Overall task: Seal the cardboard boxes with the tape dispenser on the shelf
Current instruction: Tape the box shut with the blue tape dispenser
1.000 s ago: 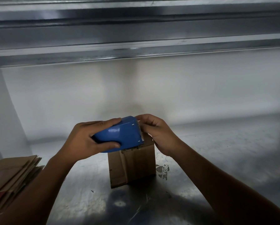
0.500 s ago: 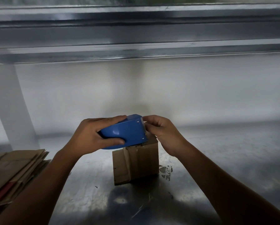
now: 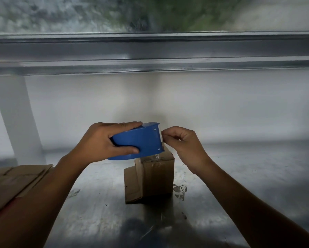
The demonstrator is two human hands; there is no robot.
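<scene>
Across the lower half of the frame we see the metal shelf, scuffed and shiny, with an upper shelf beam crossing above it and a white post at the left. At the lower left edge lies a stack of flattened cardboard. Just below centre the cardboard box stands upright on the shelf, a loose flap jutting from its left side. Directly above it is the blue tape dispenser, its toothed edge facing right. The left hand grips the dispenser's body, digits wrapped over its top and near face. The right hand is curled, thumb and forefinger pinching at the toothed edge; whether tape lies between them we cannot tell. A strand of clear tape runs from the dispenser's underside to the box top.
</scene>
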